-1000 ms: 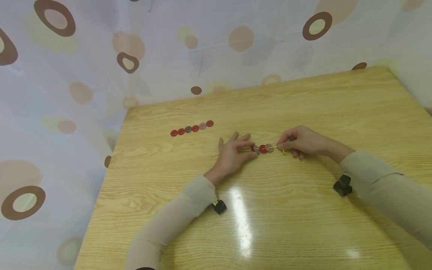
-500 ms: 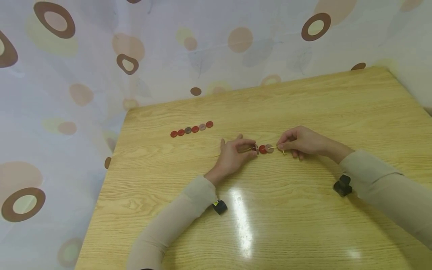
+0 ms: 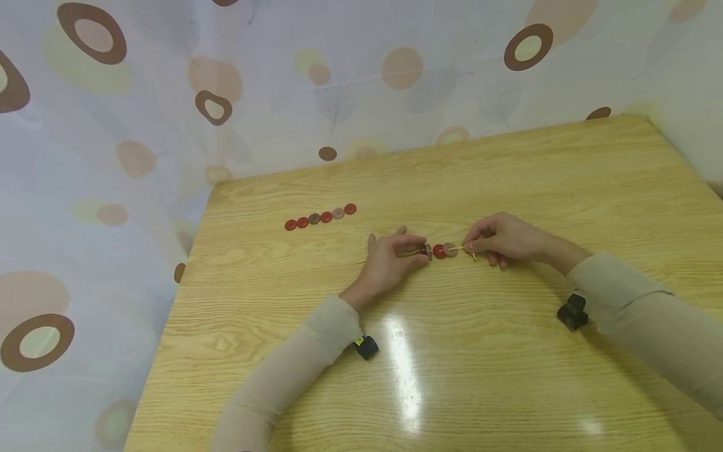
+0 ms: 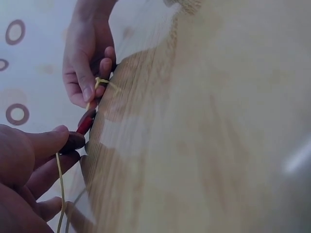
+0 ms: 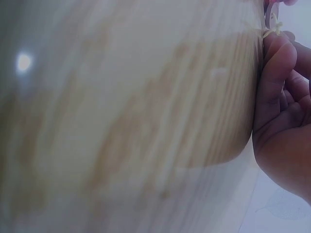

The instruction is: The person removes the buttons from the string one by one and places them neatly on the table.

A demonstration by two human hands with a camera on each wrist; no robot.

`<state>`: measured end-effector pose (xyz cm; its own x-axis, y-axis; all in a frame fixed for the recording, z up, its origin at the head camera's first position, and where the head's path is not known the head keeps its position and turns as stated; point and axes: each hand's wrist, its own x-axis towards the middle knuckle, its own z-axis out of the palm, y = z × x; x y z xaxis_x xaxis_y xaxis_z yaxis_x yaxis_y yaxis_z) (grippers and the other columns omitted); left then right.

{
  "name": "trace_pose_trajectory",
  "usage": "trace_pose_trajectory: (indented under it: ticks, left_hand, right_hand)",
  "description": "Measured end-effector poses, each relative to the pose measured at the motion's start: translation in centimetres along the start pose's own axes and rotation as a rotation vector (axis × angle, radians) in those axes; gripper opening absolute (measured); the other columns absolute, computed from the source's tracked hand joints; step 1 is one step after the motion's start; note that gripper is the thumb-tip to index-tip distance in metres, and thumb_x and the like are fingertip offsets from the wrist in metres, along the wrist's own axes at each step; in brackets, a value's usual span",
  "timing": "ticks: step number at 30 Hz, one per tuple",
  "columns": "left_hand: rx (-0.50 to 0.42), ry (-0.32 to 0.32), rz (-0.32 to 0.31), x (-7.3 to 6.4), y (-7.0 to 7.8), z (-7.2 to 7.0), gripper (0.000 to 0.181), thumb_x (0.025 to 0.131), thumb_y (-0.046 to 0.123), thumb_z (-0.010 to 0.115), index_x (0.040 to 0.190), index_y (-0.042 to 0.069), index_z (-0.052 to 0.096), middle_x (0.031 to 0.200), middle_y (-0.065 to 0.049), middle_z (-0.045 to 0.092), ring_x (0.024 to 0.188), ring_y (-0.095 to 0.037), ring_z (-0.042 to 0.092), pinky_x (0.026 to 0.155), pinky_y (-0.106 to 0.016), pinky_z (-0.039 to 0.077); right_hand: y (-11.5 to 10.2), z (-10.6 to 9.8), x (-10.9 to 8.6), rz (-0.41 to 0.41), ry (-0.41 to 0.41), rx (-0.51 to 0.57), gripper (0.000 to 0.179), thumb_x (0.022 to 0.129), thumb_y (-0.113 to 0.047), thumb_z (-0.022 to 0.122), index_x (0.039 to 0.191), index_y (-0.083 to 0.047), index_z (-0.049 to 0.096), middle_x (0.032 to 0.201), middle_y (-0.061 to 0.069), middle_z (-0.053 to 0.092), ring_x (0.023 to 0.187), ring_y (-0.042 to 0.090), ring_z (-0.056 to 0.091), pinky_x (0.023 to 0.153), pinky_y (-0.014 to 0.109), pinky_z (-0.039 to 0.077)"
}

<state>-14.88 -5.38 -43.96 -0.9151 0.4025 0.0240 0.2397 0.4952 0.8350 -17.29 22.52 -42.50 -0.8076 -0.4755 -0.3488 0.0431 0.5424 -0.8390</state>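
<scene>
Several round buttons are strung on a yellow cord [image 4: 61,189] between the two hands. In the head view my left hand [image 3: 386,260] pinches the leftmost ones, which stand on edge; in the left wrist view a dark button [image 4: 73,142] shows at the thumb and fingertips. A red button [image 3: 439,251] and a pale pinkish button [image 3: 450,249] lie overlapping to its right, the cord passing across them. My right hand [image 3: 505,237] pinches the cord near its knotted end [image 4: 101,80]. The cord's other end trails out leftward past the left hand.
A slanted row of loose buttons [image 3: 314,218], red, dark grey and pale, lies farther back on the left of the wooden table [image 3: 480,364]. Behind the table hangs a patterned cloth [image 3: 271,75]. Both sleeves carry small black wrist cameras [image 3: 367,346].
The left hand's outspread fingers have drawn in, and the buttons it pinches have tipped from flatter to on edge. The right hand stays in place on the cord.
</scene>
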Motion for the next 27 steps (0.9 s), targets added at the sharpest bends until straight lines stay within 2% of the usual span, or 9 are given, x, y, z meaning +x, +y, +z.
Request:
trace_pose_trajectory:
  ticks: [11, 21, 27]
  left_hand:
    - [0.004, -0.011, 0.015, -0.21, -0.58, -0.46, 0.037, 0.089, 0.028, 0.079, 0.123, 0.016, 0.073, 0.112, 0.011, 0.073, 0.144, -0.011, 0.036, 0.117, -0.055, -0.015]
    - [-0.008, -0.001, 0.024, -0.19, -1.0, -0.58, 0.033, 0.088, 0.024, 0.08, 0.119, 0.014, 0.075, 0.11, 0.007, 0.074, 0.142, -0.014, 0.039, 0.117, -0.053, -0.014]
    - [-0.029, -0.004, 0.031, -0.34, -1.02, -0.67, 0.032, 0.088, 0.019, 0.079, 0.119, 0.012, 0.074, 0.117, 0.004, 0.072, 0.142, -0.015, 0.04, 0.118, -0.049, -0.017]
  right_hand:
    - [0.03, 0.06, 0.05, 0.003, 0.0, 0.001, 0.023, 0.099, -0.019, 0.066, 0.112, 0.0, 0.069, 0.068, 0.007, 0.061, 0.052, 0.015, 0.055, 0.045, 0.028, 0.05]
    - [-0.03, 0.06, 0.06, 0.005, -0.004, 0.011, 0.022, 0.099, -0.017, 0.066, 0.112, 0.0, 0.069, 0.069, 0.007, 0.061, 0.053, 0.015, 0.055, 0.045, 0.028, 0.05]
    - [0.25, 0.05, 0.23, 0.011, 0.0, 0.004, 0.022, 0.099, -0.018, 0.066, 0.112, 0.0, 0.069, 0.068, 0.007, 0.061, 0.052, 0.015, 0.055, 0.045, 0.028, 0.05]
